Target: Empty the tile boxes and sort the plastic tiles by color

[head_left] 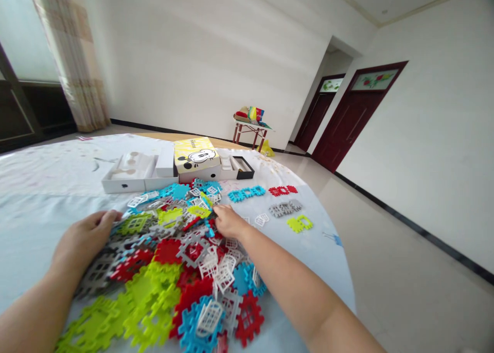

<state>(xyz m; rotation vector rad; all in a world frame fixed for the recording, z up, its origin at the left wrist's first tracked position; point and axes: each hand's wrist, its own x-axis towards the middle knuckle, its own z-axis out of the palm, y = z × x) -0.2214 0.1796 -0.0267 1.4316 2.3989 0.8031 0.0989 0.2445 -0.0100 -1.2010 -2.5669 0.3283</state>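
A large heap of plastic interlocking building pieces [168,252] in red, blue, lime green and grey lies on the table, with white window-lattice pieces [224,270] among them. My left hand [87,237] is at the heap's left edge, fingers curled together beside a lime window piece [135,223]; whatever they grip is hidden. At the heap's far right side, my right hand [228,222] is closed, its fingertips among lime and blue pieces [206,201]. What it pinches cannot be made out.
Right of the heap lie rows of blue [247,193], red [283,190], grey [285,209] and lime pieces [300,223]. Behind stand a white open box [123,186], a yellow cartoon box [198,157] and a small black box [246,174]. The round table's edge [349,270] curves at right.
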